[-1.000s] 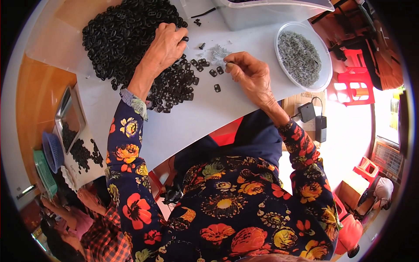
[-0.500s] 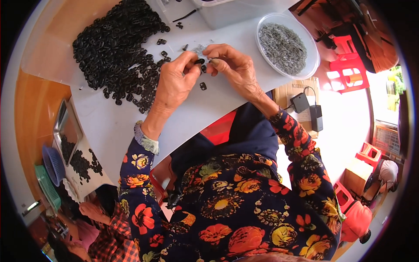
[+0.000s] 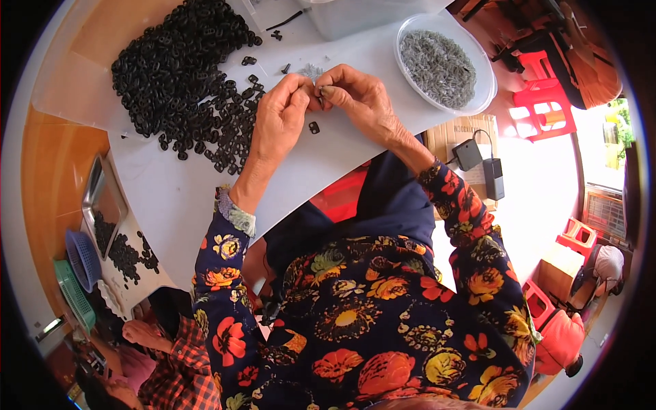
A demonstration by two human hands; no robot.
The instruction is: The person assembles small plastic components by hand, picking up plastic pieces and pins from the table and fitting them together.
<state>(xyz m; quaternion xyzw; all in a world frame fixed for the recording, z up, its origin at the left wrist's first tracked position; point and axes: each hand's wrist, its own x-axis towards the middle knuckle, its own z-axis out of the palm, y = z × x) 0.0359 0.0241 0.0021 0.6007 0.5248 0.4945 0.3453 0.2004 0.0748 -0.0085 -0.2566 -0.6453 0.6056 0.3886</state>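
Observation:
My left hand [image 3: 281, 109] and my right hand [image 3: 355, 96] meet fingertip to fingertip over the white table [image 3: 191, 198], pinching a small part between them; the part is mostly hidden by the fingers. A single black ring piece [image 3: 314, 128] lies on the table just below the fingertips. A big heap of black ring pieces [image 3: 184, 68] spreads to the left of my left hand. A round clear bowl of small grey metal parts [image 3: 441, 65] stands to the right of my right hand.
A clear plastic box [image 3: 355, 14] stands at the table's far edge. At the left are a metal tray [image 3: 102, 201], more black pieces [image 3: 126, 253], and blue and green baskets [image 3: 78, 273]. Another person in a plaid sleeve [image 3: 164, 369] sits lower left. Red stools [image 3: 540, 102] stand right.
My left hand left the black heap and came to meet my right hand; both now pinch a small part together. The view has shifted slightly.

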